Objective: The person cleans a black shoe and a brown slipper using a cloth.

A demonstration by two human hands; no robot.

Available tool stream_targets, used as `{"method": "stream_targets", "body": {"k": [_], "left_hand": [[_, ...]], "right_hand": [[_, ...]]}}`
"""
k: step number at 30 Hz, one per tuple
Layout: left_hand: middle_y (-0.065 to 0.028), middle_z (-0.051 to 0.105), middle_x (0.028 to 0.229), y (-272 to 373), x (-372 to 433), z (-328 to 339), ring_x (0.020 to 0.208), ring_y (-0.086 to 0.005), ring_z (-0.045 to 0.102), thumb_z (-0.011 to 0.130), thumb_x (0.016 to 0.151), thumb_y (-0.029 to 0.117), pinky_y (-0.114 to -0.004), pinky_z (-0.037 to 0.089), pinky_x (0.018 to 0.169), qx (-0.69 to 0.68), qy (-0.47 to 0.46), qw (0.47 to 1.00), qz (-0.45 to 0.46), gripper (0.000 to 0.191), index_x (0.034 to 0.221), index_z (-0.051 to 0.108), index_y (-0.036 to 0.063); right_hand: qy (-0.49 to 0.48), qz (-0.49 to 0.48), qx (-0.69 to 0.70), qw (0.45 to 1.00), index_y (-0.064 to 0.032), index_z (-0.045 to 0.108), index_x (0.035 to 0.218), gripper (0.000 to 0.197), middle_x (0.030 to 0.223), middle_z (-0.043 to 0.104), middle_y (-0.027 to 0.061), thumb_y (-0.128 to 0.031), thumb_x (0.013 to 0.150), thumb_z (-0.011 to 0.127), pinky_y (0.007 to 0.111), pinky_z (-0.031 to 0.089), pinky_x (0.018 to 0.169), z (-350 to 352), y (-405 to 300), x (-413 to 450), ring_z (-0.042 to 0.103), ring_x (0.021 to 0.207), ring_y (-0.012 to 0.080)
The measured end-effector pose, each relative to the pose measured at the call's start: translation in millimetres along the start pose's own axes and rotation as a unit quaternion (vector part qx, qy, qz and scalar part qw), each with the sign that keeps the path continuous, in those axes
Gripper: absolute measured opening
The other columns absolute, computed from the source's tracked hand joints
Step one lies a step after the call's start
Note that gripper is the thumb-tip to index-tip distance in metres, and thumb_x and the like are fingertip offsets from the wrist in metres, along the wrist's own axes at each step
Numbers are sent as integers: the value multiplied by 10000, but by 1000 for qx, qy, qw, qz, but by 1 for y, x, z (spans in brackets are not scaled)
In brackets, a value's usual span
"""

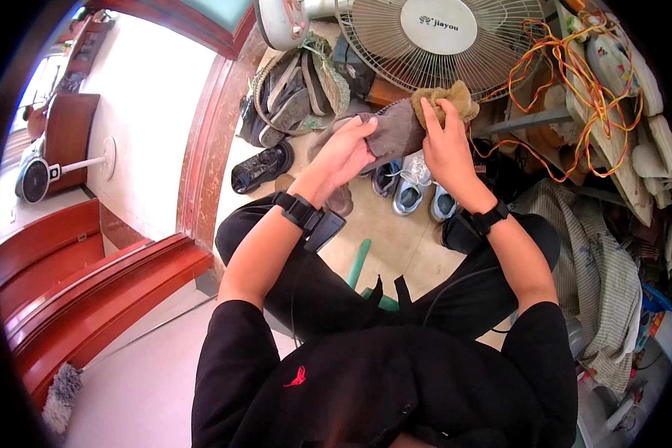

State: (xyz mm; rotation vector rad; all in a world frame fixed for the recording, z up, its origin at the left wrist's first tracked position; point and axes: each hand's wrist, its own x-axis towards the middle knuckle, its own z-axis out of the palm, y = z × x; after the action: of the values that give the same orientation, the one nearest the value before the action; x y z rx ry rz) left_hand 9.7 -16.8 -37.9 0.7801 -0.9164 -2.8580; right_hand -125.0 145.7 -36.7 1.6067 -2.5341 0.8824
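My left hand [344, 148] grips a grey-brown shoe or slipper [397, 131], thumb on top. The footwear is held above the floor in front of me, its far part hidden behind my wrist and fingers. A bunched tan cloth [451, 98] is under the fingers of my right hand [447, 148], pressed against the right end of the footwear. Below my hands stand light-blue sneakers [410, 196] with white laces. Dark shoes [385, 182] sit beside them, and a black shoe [262, 168] lies to the left.
A wire-guarded fan [437, 28] stands ahead. Left of it, a woven basket [327, 73] holds several shoes. Red-yellow cord [579, 89] tangles over a shoe rack [610, 151] at right. Striped cloth [588, 263] hangs below. A wooden door frame [201, 151] borders the left side.
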Motion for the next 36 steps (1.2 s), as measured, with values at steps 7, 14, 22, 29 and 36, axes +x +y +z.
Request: {"method": "stream_targets", "body": {"k": [7, 14, 22, 29, 36], "left_hand": [[-113, 594, 1209, -1, -1, 1, 1125, -235, 585, 492, 987, 193, -430, 460, 992, -18, -8, 1000, 11, 275, 1192, 501, 10], [-109, 583, 1225, -3, -3, 4, 1145, -244, 574, 472, 997, 187, -429, 466, 975, -61, 2, 998, 16, 220, 1155, 503, 37], [-126, 539, 1283, 12, -2, 14, 1226, -269, 503, 439, 1011, 209, -472, 379, 1053, -68, 23, 995, 72, 225, 1172, 470, 56], [-132, 515, 1339, 25, 2, 14, 1249, -279, 489, 401, 1024, 252, -467, 386, 1045, -108, 16, 991, 79, 331, 1264, 469, 34], [-44, 565, 1212, -4, 4, 10, 1140, -200, 550, 501, 991, 281, -410, 469, 960, -50, -16, 997, 60, 233, 1133, 502, 97]], "right_hand": [[16, -23, 58, 998, -43, 474, 1324, 584, 1246, 448, 233, 5, 755, 594, 441, 456, 890, -6, -11, 0, 519, 1066, 412], [-14, 0, 162, 987, -48, 479, 1316, 578, 1222, 455, 219, 2, 754, 603, 421, 481, 851, -5, -35, -17, 546, 1021, 412], [-160, -41, 251, 954, -73, 589, 1189, 416, 1147, 510, 141, -113, 775, 595, 412, 524, 756, -1, -43, -40, 614, 923, 335], [-181, -8, 255, 950, -75, 581, 1195, 425, 1156, 530, 141, -117, 772, 569, 391, 505, 827, -9, -39, -26, 595, 972, 335], [-2, -24, 220, 975, -67, 572, 1175, 423, 1163, 505, 160, -32, 753, 595, 397, 465, 892, -15, -30, -3, 553, 1036, 356]]}}
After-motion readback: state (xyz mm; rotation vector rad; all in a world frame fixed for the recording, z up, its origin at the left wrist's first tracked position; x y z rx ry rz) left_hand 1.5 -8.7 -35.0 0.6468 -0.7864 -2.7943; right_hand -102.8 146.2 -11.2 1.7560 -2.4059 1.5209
